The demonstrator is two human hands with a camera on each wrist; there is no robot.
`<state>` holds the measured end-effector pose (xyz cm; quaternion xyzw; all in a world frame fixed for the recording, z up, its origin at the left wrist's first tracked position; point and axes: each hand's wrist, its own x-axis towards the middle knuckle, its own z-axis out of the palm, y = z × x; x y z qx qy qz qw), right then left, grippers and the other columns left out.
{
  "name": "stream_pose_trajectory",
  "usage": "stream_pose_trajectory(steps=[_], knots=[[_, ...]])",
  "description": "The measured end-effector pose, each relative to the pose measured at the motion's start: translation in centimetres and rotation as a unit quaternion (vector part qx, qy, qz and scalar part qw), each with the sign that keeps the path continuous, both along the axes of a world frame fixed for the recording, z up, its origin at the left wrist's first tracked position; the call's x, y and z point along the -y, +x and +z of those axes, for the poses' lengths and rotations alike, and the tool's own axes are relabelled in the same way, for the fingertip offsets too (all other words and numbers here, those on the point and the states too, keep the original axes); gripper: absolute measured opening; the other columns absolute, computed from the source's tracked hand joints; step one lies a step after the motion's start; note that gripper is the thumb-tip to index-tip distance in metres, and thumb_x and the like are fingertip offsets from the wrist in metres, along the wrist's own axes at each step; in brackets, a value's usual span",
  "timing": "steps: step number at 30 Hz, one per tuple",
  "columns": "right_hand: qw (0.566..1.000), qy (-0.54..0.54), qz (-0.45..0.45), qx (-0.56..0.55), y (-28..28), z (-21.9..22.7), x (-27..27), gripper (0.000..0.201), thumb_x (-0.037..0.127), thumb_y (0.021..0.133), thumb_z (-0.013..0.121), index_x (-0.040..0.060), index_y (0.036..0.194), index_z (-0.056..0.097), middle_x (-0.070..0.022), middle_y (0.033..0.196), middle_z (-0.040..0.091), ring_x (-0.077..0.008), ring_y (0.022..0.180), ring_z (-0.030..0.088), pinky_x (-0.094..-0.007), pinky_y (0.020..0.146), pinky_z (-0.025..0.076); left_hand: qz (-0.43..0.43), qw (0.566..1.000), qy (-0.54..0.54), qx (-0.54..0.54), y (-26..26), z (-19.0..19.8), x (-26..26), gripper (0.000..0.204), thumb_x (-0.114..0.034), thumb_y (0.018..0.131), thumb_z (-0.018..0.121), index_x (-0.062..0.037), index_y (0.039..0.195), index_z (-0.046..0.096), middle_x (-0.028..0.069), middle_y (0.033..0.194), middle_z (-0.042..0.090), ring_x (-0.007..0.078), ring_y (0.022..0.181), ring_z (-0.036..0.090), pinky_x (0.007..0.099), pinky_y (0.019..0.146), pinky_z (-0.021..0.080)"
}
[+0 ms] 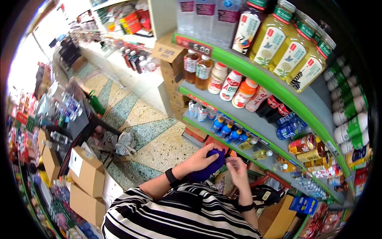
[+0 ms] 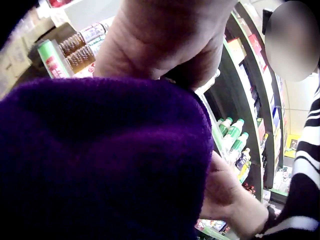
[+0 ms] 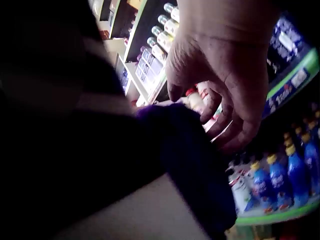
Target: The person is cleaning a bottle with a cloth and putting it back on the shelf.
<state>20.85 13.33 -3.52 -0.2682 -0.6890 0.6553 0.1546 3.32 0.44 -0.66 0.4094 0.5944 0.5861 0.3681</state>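
A dark purple fuzzy cloth (image 1: 207, 169) lies in front of the striped shirt, gripped at its top by my left hand (image 1: 202, 160), thumb on the near side. In the left wrist view the cloth (image 2: 110, 155) fills the lower left, below the left hand (image 2: 162, 42). Just right of the cloth is my right hand (image 1: 238, 173), fingertips close to its edge. The right wrist view shows the right hand (image 3: 225, 75) with loosely bent fingers beside the cloth (image 3: 192, 165), nothing visible in them; contact with the cloth cannot be told.
Green-edged shelves (image 1: 254, 67) with drink bottles curve along the front and right. Cardboard boxes (image 1: 85, 171) stand at the left. Patterned floor (image 1: 159, 147) runs ahead of the body. At the lower right are an open carton (image 1: 280, 219) and a black bag (image 1: 267, 195).
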Motion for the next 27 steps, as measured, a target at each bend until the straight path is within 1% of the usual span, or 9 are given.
stream_pose_trajectory(steps=[3, 5, 6, 9, 10, 14, 19, 23, 27], knots=[[0.995, -0.051, 0.088, -0.003, -0.9, -3.3, 2.6, 0.031, 0.021, 0.094, 0.059, -0.0006, 0.116, 0.052, -0.0052, 0.102, 0.060, -0.0115, 0.094, 0.056, -0.0258, 0.081, 0.046, 0.064, 0.996, 0.016, 0.060, 2.1, -0.1, 2.0, 0.029, -0.012, 0.096, 0.052, -0.0053, 0.124, 0.048, 0.0072, 0.111, 0.056, 0.0141, 0.102, 0.054, 0.0295, 0.091, 0.044], [0.985, -0.138, 0.104, 0.009, -1.3, -3.2, 3.6, 0.038, 0.024, 0.095, 0.058, -0.0019, 0.122, 0.050, -0.0070, 0.108, 0.058, -0.0128, 0.100, 0.054, -0.0263, 0.086, 0.044, 0.101, 0.992, 0.019, 0.076, 3.2, -0.1, 3.2, 0.029, -0.012, 0.097, 0.051, -0.0056, 0.125, 0.047, 0.0063, 0.111, 0.056, 0.0134, 0.101, 0.054, 0.0290, 0.092, 0.044], [0.984, -0.135, 0.113, -0.018, -1.5, -1.9, 4.2, 0.045, 0.025, 0.094, 0.059, -0.0029, 0.128, 0.046, -0.0090, 0.115, 0.055, -0.0152, 0.106, 0.053, -0.0290, 0.092, 0.042, 0.116, 0.992, 0.008, 0.054, 3.3, 0.0, 4.0, 0.030, -0.012, 0.097, 0.051, -0.0047, 0.125, 0.047, 0.0067, 0.112, 0.056, 0.0138, 0.103, 0.053, 0.0292, 0.092, 0.043], [0.972, -0.131, 0.160, -0.110, -2.3, -3.4, 5.8, 0.050, 0.027, 0.092, 0.062, -0.0030, 0.128, 0.044, -0.0098, 0.119, 0.054, -0.0169, 0.111, 0.052, -0.0308, 0.095, 0.041, 0.167, 0.986, -0.024, -0.017, 2.8, 0.5, 5.7, 0.029, -0.010, 0.095, 0.051, -0.0039, 0.124, 0.047, 0.0096, 0.110, 0.057, 0.0161, 0.105, 0.053, 0.0304, 0.094, 0.043], [0.973, -0.130, 0.161, -0.104, -2.6, -3.6, 6.5, 0.059, 0.026, 0.088, 0.068, -0.0033, 0.131, 0.040, -0.0116, 0.121, 0.054, -0.0185, 0.113, 0.052, -0.0328, 0.097, 0.040, 0.185, 0.982, -0.021, -0.017, 2.7, 0.4, 6.2, 0.030, -0.010, 0.095, 0.051, -0.0035, 0.125, 0.048, 0.0109, 0.112, 0.057, 0.0175, 0.106, 0.054, 0.0312, 0.094, 0.043], [0.979, -0.117, 0.114, -0.123, -2.4, -4.3, 9.7, 0.071, 0.023, 0.079, 0.076, -0.0034, 0.131, 0.036, -0.0161, 0.122, 0.053, -0.0219, 0.114, 0.052, -0.0345, 0.098, 0.041, 0.172, 0.983, -0.062, -0.031, 3.2, 1.6, 7.0, 0.030, -0.009, 0.095, 0.050, -0.0028, 0.125, 0.047, 0.0098, 0.117, 0.055, 0.0174, 0.108, 0.052, 0.0318, 0.097, 0.041], [0.993, 0.008, 0.086, -0.081, -2.9, -3.1, 10.7, 0.076, 0.019, 0.070, 0.083, -0.0023, 0.129, 0.039, -0.0154, 0.116, 0.058, -0.0230, 0.105, 0.059, -0.0341, 0.089, 0.048, 0.154, 0.987, -0.047, 0.004, 3.0, 0.7, 7.1, 0.031, -0.009, 0.095, 0.050, -0.0036, 0.126, 0.047, 0.0095, 0.116, 0.055, 0.0169, 0.107, 0.052, 0.0309, 0.096, 0.042], [0.996, -0.010, 0.059, -0.071, -5.6, -3.5, 10.7, 0.071, 0.019, 0.071, 0.082, -0.0019, 0.126, 0.042, -0.0145, 0.113, 0.060, -0.0214, 0.102, 0.060, -0.0335, 0.088, 0.049, 0.132, 0.991, -0.035, 0.010, 0.3, -0.2, 7.1, 0.032, -0.010, 0.096, 0.050, -0.0045, 0.128, 0.046, 0.0095, 0.118, 0.054, 0.0150, 0.108, 0.051, 0.0296, 0.095, 0.042], [0.996, -0.024, 0.070, -0.040, -11.6, -2.9, 11.4, 0.065, 0.019, 0.072, 0.082, -0.0019, 0.123, 0.047, -0.0138, 0.111, 0.061, -0.0202, 0.100, 0.061, -0.0336, 0.087, 0.049, 0.142, 0.988, -0.018, 0.049, -5.3, -0.9, 8.5, 0.033, -0.011, 0.097, 0.050, -0.0044, 0.129, 0.046, 0.0100, 0.118, 0.054, 0.0151, 0.109, 0.051, 0.0300, 0.097, 0.041]])
